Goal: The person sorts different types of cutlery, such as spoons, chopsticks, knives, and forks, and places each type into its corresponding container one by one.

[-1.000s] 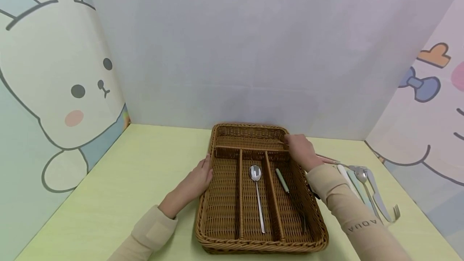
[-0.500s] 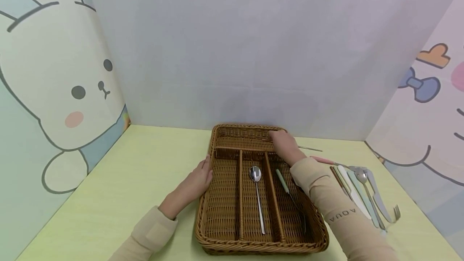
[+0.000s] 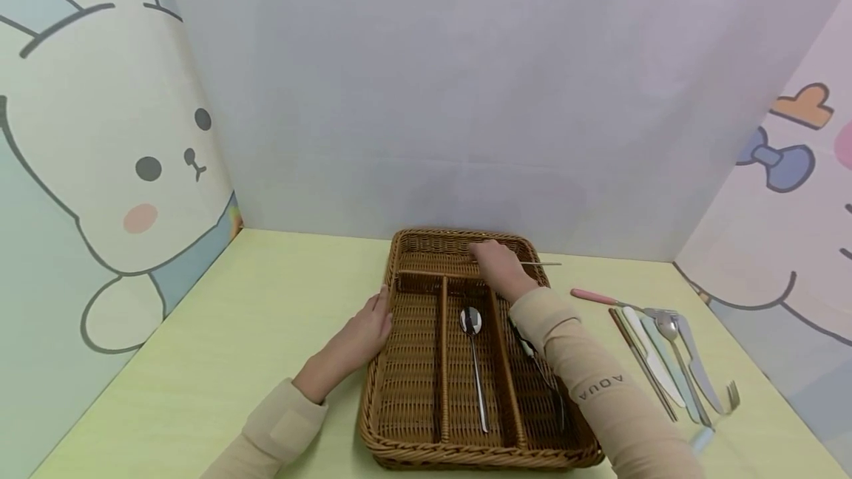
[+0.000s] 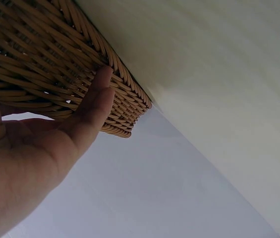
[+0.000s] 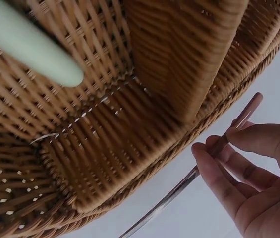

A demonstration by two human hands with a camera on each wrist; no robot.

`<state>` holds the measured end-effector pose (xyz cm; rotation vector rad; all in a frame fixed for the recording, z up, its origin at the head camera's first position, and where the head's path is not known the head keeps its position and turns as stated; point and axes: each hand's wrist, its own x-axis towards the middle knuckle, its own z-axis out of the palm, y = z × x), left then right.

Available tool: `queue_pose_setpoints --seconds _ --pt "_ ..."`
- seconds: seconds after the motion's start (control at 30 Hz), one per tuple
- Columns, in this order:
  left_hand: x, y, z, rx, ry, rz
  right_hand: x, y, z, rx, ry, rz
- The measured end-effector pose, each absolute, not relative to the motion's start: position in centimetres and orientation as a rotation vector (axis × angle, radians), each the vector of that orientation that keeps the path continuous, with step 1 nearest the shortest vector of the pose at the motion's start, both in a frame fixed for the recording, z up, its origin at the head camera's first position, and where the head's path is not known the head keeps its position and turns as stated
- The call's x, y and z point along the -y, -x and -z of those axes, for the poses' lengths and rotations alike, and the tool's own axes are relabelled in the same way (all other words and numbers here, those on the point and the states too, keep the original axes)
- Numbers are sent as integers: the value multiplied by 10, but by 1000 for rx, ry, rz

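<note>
A brown wicker cutlery basket [image 3: 479,455] with dividers stands on the table. My left hand [image 3: 359,335] rests against its left side, fingers extended along the outer weave in the left wrist view. My right hand [image 3: 501,270] is over the rear compartment and pinches a chopstick [image 5: 249,110] between thumb and fingers. Its brown end points up past the thumb; the thin metal part sticks out rightward across the rim in the head view. A metal spoon [image 3: 474,368] lies in the middle compartment. In the right one is a green-handled utensil [image 5: 35,47], partly covered by my sleeve.
Right of the basket lie a pink-handled fork [image 3: 592,296], brown sticks [image 3: 642,364], a white-handled knife [image 3: 652,357], a silver spoon [image 3: 682,368], a silver knife [image 3: 699,364] and a blue-handled fork [image 3: 704,436]. A pale wall [image 3: 459,94] rises behind the basket.
My right hand has moved left from the basket's right rim to above the rear compartment, carrying the chopstick along. The left hand has stayed at the basket's side.
</note>
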<state>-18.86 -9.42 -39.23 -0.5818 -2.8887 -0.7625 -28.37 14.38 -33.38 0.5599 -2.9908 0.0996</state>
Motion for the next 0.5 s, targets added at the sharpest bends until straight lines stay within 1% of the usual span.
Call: queue_pose_setpoints --seconds 0.5 --pt "95 190 394 2877 581 759 -128 290 346 2998 -735 -194"
